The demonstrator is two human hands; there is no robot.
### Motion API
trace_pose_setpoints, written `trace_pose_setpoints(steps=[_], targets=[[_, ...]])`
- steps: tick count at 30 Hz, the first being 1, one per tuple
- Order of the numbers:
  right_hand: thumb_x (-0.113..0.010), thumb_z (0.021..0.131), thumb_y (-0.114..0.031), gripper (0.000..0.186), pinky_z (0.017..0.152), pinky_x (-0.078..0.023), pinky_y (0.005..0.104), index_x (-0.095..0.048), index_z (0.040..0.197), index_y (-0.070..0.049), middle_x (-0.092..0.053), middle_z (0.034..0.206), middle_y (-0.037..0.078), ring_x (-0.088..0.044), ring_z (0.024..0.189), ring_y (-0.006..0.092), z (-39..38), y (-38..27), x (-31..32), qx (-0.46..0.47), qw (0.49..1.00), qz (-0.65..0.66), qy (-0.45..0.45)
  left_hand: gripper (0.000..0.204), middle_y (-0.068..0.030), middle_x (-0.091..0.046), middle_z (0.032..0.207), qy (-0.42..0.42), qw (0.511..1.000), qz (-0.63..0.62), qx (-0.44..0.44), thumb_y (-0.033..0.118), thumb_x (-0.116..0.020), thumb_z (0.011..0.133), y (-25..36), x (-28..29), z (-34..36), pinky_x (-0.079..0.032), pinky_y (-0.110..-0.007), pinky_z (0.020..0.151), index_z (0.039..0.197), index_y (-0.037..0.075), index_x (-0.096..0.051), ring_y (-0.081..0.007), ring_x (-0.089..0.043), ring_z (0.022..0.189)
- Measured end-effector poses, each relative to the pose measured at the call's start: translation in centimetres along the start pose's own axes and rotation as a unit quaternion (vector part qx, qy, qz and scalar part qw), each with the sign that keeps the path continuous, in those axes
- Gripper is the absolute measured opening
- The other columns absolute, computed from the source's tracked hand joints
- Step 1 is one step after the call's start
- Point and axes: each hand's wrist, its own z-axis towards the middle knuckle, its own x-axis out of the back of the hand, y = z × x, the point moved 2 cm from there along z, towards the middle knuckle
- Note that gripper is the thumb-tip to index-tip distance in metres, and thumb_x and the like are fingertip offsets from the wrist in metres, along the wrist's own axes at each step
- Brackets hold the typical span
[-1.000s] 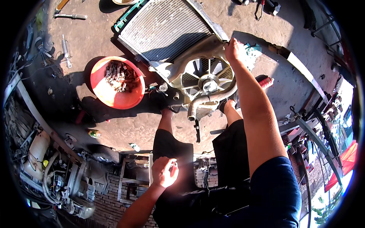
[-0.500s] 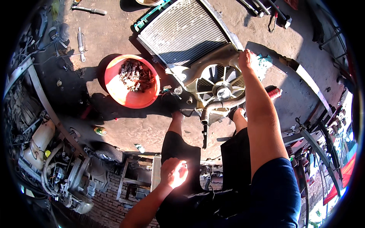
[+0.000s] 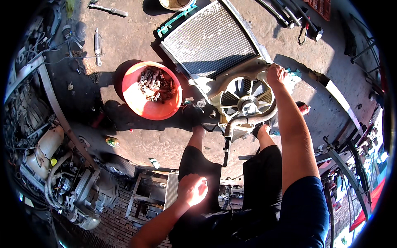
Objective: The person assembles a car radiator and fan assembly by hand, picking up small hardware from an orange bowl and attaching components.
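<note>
While the engine bay at far left is lying in deep shadow, a round red plastic basin (image 3: 149, 91) is holding small metal parts too jumbled to identify. Sun glare is washing out the left hand (image 3: 192, 189), fingers loosely curled, grasping nothing. The right hand (image 3: 276, 74) is gripping the ribbed silver metal radiator with its beige fan shroud (image 3: 231, 70) at the shroud's right edge.

Harsh sunlight casts hard dark shadows, glare whitens the left hand (image 3: 192, 189), fisheye edges bend.

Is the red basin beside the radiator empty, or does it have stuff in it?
Not empty. The red basin holds a pile of small metal parts toward its far side; the near side shows bare red bottom.
</note>
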Motion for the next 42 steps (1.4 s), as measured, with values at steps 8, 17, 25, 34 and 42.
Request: trace_pose_setpoints(steps=[8, 17, 25, 34, 42], targets=[[-0.050, 0.102, -0.039, 0.039, 0.097, -0.052, 0.0516, -0.080, 0.109, -0.016, -0.076, 0.117, 0.015, -0.071, 0.114, 0.0372, -1.0, -1.7, 2.5, 0.020, 0.997, 0.029, -0.062, 0.022, -0.0076, -0.064, 0.075, -0.006, 1.000, 0.019, -0.008, 0.001, -0.073, 0.072, 0.0, 0.1, -0.1, -0.049, -0.043, 0.062, 0.092, 0.010, -0.067, -0.0308, -0.064, 0.070], [-0.050, 0.105, -0.052, 0.050, 0.104, -0.042, 0.0594, -0.077, 0.116, -0.012, -0.075, 0.117, 0.016, -0.067, 0.117, 0.0395, 0.1, -0.7, 1.2, -0.040, 0.993, 0.078, -0.085, 0.025, -0.0071, -0.063, 0.074, -0.004, 1.000, 0.002, -0.025, 0.003, -0.072, 0.073, -0.1, -0.7, -0.1, -0.050, -0.043, 0.065, 0.097, 0.008, -0.067, -0.0305, -0.063, 0.069], [-0.050, 0.104, -0.042, 0.040, 0.096, -0.052, 0.0551, -0.069, 0.116, -0.008, -0.073, 0.121, 0.018, -0.068, 0.115, 0.0415, -0.7, -0.4, 1.9, 0.015, 0.998, 0.059, -0.014, 0.020, -0.0073, -0.063, 0.074, -0.012, 1.000, 0.001, -0.016, 0.004, -0.071, 0.074, 0.7, -0.7, 0.3, -0.050, -0.043, 0.066, 0.093, 0.008, -0.067, -0.0304, -0.064, 0.070], [-0.051, 0.102, -0.053, 0.048, 0.094, -0.052, 0.0529, -0.079, 0.109, -0.015, -0.076, 0.112, 0.017, -0.071, 0.109, 0.0379, -0.3, -0.1, 2.2, 0.029, 0.998, 0.045, -0.029, 0.017, -0.0078, -0.062, 0.073, -0.021, 0.999, 0.026, -0.009, 0.004, -0.071, 0.074, 1.1, -1.0, 0.6, -0.050, -0.043, 0.065, 0.091, 0.008, -0.068, -0.0306, -0.063, 0.070], [-0.044, 0.103, -0.033, 0.041, 0.092, -0.052, 0.0544, -0.079, 0.102, -0.012, -0.077, 0.109, 0.016, -0.072, 0.105, 0.0388, 0.5, 0.7, 0.8, 0.082, 0.997, 0.010, -0.003, 0.020, -0.0055, -0.065, 0.077, -0.041, 0.998, 0.044, -0.006, 0.006, -0.072, 0.073, 1.6, -1.5, 0.9, -0.049, -0.042, 0.066, 0.092, 0.010, -0.066, -0.0288, -0.063, 0.072]])
